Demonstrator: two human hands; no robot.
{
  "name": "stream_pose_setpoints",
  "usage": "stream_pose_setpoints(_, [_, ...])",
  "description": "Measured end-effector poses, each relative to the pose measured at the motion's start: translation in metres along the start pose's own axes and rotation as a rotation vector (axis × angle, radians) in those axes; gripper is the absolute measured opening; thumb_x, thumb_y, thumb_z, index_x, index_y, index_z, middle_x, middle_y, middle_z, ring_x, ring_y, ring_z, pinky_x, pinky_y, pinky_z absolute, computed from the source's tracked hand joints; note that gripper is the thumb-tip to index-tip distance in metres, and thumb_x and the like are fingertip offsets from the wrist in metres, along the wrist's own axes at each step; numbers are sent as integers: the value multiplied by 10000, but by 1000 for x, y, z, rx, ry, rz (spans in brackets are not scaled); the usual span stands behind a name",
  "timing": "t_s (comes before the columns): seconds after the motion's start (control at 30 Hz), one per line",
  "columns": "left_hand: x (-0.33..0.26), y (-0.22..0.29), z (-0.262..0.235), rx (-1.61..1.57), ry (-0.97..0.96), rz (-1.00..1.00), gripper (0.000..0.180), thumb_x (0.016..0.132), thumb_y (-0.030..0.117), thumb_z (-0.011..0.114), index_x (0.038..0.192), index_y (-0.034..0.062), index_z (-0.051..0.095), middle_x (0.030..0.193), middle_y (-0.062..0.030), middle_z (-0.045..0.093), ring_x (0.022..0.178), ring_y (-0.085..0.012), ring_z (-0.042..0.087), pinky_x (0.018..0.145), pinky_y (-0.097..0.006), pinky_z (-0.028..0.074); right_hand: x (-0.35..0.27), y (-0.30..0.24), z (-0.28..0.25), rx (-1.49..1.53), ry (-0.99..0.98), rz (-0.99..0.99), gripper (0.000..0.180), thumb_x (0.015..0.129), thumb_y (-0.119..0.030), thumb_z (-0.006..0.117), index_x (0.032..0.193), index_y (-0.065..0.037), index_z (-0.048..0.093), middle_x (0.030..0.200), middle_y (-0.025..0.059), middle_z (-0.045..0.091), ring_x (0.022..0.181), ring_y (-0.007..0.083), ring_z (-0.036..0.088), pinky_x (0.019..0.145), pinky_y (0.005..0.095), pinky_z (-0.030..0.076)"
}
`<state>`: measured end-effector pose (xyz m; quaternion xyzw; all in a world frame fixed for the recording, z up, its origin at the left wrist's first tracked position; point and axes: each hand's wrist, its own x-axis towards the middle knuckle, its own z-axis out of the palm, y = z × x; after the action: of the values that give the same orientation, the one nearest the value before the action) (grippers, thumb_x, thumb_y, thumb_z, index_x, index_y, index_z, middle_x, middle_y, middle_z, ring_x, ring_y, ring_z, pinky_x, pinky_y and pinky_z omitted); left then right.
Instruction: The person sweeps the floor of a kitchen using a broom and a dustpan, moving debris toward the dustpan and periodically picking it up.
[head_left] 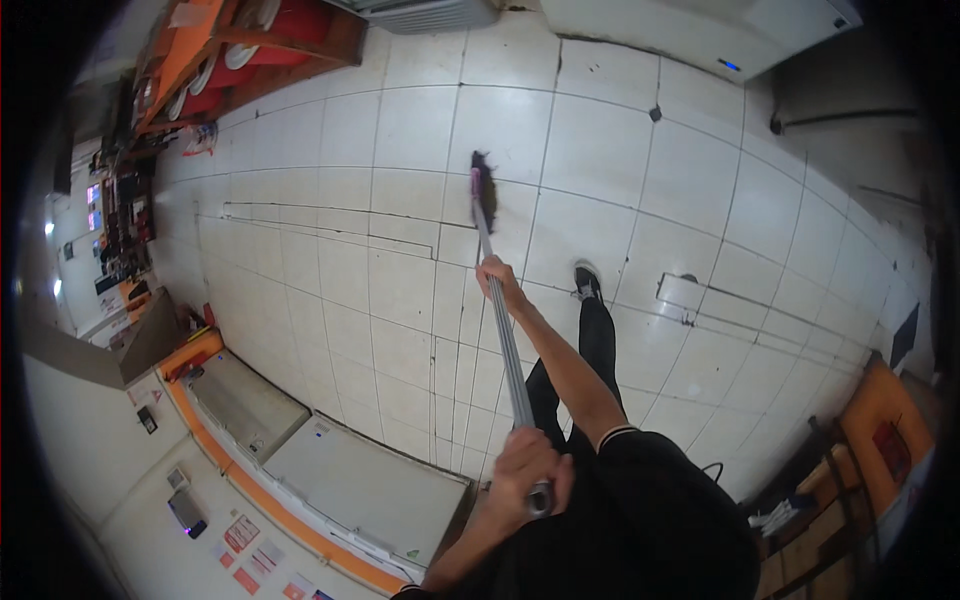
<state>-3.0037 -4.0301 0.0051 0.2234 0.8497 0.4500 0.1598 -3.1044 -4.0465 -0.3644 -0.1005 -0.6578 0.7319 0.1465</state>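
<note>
Fingers of left hand (527, 468) clenched round top end of broom (497, 300) handle; fingers of right hand (497, 275) wrapped round handle further down, arm stretched out. Handle slants away over tiled floor (400, 130); dark bristle head rests on floor mid-room. Black shoe (587, 281) just right of handle. Chest freezers (330, 470) along floor's left edge.

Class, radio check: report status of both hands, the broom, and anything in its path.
Left hand shut on broom handle top; right hand shut lower down. Broom head on white tiled floor. Tiles ahead bare.
</note>
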Motion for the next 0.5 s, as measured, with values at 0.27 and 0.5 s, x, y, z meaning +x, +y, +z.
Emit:
stream_pose_setpoints(0.27, [23,52,-83,-453,31,230,279,671,-4,588,492,63,384,449,-36,395,405,-169,412,425,-298,342,3,-88,-32,-293,31,-133,207,720,-6,554,561,-36,425,555,92,433,563,262,438,596,340,348])
stream_pose_setpoints(0.5, [38,-72,-98,-807,504,-160,380,811,125,466,497,82,255,421,-27,270,400,-141,219,416,-320,219,-29,-12,-110,-574,51,-26,131,628,-47,563,550,-83,464,546,91,457,582,283,469,609,373,335])
